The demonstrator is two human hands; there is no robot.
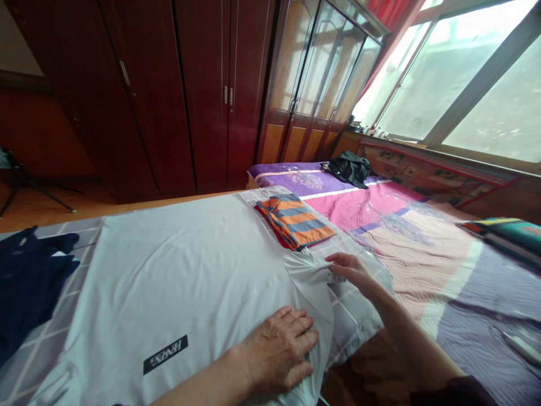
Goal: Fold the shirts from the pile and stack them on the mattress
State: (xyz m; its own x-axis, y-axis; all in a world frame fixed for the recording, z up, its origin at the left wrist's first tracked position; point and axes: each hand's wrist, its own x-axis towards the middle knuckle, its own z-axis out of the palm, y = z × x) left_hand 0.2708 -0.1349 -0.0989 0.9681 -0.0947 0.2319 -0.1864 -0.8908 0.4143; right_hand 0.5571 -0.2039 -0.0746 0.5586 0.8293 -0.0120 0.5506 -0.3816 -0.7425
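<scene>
A light grey T-shirt [186, 265] lies spread out on a grey checked cloth [42, 349], a dark printed label patch [165, 354] on its front. My left hand [281, 347] rests flat on the shirt near its right side, fingers stretched out. At the shirt's right end, my right hand [349, 268] pinches the edge of its sleeve between thumb and fingers, lifting the fabric slightly. Just beyond that sleeve sits a folded orange and grey striped garment [298, 219], with red cloth showing beneath it.
Dark blue clothing [34, 276] lies at the left edge. A bed with a purple and pink quilt [406, 242] stands to the right, with a black garment [349, 168] on it. Dark red wardrobes [207, 96] line the back, and a tripod [29, 183] stands at far left.
</scene>
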